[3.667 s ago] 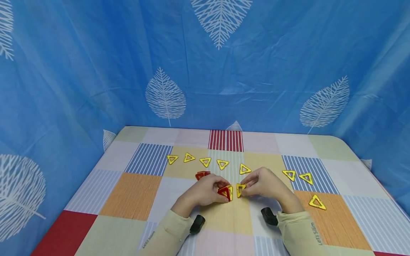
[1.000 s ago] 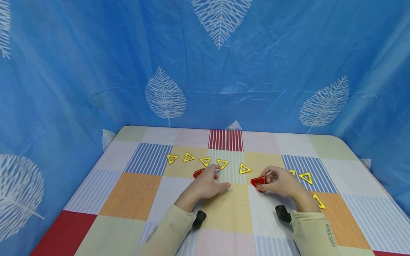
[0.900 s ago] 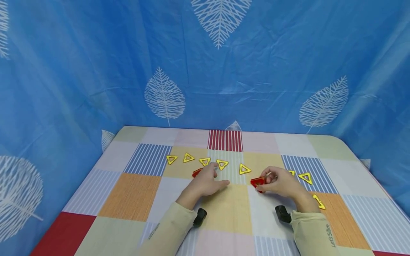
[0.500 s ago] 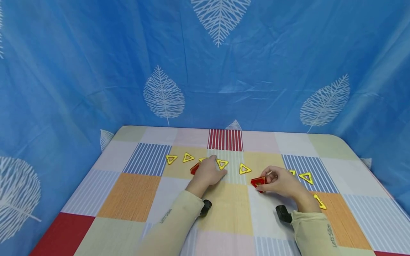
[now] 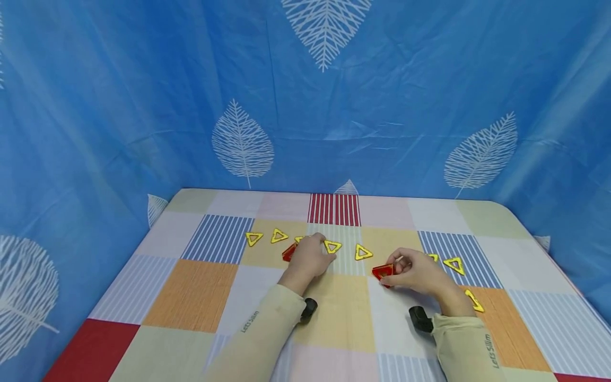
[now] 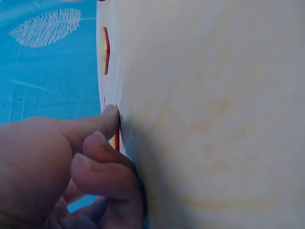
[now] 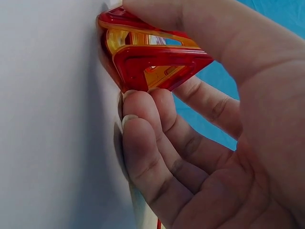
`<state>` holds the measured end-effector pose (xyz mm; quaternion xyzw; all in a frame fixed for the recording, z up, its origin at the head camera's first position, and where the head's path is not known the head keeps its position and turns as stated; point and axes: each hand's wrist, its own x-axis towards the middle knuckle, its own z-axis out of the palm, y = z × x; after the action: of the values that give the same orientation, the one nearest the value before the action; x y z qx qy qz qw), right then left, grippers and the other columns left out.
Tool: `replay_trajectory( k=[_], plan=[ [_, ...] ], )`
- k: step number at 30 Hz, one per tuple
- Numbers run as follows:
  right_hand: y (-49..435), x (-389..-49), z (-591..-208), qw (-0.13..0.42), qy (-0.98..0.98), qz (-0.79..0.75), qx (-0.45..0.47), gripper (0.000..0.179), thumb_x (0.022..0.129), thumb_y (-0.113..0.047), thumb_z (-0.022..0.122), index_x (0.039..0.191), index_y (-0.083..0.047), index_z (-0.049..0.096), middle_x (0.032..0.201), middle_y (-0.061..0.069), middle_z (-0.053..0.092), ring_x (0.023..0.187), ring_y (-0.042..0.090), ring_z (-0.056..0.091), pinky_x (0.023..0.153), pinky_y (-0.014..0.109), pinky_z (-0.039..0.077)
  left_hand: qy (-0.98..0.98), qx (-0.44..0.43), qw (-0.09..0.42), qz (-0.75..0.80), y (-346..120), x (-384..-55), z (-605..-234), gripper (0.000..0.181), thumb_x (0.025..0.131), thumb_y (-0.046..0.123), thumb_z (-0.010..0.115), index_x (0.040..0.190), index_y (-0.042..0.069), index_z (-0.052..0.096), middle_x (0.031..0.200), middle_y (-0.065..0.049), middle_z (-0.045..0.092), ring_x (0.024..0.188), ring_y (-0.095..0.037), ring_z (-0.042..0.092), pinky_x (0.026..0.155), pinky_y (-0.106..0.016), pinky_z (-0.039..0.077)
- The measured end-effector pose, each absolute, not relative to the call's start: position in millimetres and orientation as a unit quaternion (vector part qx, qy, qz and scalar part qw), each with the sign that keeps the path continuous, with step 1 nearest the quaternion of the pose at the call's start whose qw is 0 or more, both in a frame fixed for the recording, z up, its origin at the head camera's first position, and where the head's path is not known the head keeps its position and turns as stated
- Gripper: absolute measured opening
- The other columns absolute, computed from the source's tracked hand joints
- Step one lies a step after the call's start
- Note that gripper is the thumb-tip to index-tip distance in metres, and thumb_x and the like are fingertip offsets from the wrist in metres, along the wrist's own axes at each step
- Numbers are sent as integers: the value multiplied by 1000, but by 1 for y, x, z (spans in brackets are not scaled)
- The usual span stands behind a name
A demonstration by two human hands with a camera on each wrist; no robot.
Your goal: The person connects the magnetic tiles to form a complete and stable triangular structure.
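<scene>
Shifted toward the red-striped square [image 5: 334, 209], the left hand [image 5: 307, 260] (grip indiscernible) overlaps a yellow triangle [image 5: 298, 239]; front-right of the square, the right hand [image 5: 416, 272] pinches a red-and-yellow block [image 5: 382, 271].

From the head, the table [image 5: 186, 345], left hand [image 5: 307, 260] and right hand [image 5: 416, 271] are viewed forward and down. Each hand is shared with its wrist camera, placed close, the blurred left view being angled, seemingly, low along the table.
</scene>
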<state>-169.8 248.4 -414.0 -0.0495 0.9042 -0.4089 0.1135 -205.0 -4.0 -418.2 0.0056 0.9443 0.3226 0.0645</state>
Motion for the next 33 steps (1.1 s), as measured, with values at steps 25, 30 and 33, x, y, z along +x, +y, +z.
replay_trajectory(
  k=[25, 30, 33],
  plan=[
    [254, -167, -404, 125, 914, -382, -52, 38, 78, -16, 87, 105, -4, 62, 82, 7, 53, 71, 24, 50, 59, 36, 42, 871, 244, 187, 383, -50, -166, -419, 39, 88, 19, 81, 124, 13, 70, 73, 2, 56, 63, -10, 49, 59, -24, 39],
    [253, -168, -396, 131, 924, -359, -31, 44, 78, -18, 87, 111, -3, 62, 88, 9, 54, 71, 24, 50, 58, 36, 44, 873, 236, 186, 384, -51, -166, -419, 41, 87, 18, 81, 126, 12, 69, 73, 1, 56, 63, -11, 48, 58, -24, 39],
    [248, -167, -390, 112, 932, -344, -22, 51, 78, -23, 88, 117, -1, 62, 94, 11, 54, 75, 25, 49, 59, 36, 42, 871, 233, 187, 390, -51, -167, -419, 43, 87, 18, 82, 127, 11, 69, 74, 1, 56, 63, -11, 48, 58, -24, 38]
  ],
)
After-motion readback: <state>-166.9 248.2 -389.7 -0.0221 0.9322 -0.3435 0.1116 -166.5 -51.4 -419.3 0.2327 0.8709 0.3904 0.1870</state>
